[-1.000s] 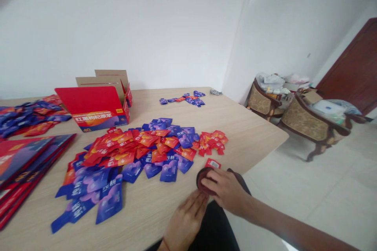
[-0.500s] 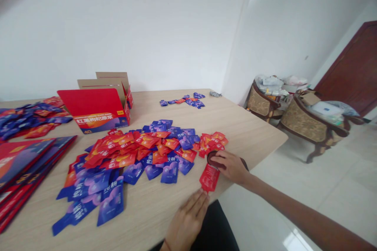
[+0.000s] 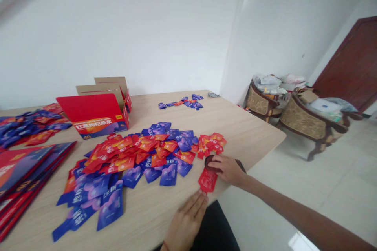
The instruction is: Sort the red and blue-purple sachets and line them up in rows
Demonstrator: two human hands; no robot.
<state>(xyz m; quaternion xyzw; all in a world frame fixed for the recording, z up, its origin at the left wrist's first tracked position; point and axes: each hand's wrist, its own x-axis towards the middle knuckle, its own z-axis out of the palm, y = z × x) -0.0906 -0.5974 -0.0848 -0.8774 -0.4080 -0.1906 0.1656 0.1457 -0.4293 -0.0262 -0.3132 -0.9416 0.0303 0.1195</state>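
Observation:
A red pouch [image 3: 207, 180] lies flat near the table's front edge. My left hand [image 3: 188, 213] rests with outstretched fingers, its tips touching the pouch's near narrow end. Over the far end of the pouch, my right hand [image 3: 228, 170] is closed around a dark brown, rounded object [image 3: 209, 162]; a dark part of it shows beyond the knuckles, but its kind is unclear. Just behind is a small heap of red sachets [image 3: 211, 143]. To the left spreads a big pile of red sachets [image 3: 120, 147] and blue-purple sachets [image 3: 110, 206].
An open red carton [image 3: 91, 108] stands behind the pile. Flat printed cartons [image 3: 26, 168] are stacked at left, with another sachet pile [image 3: 26, 125] behind them. Several sachets [image 3: 188, 102] lie at the table's back. Two loaded armchairs [image 3: 306, 119] stand at right.
My right hand has shifted slightly toward me with the brown object over the pouch. My left hand stays at the pouch's end. The camera view has tilted a little.

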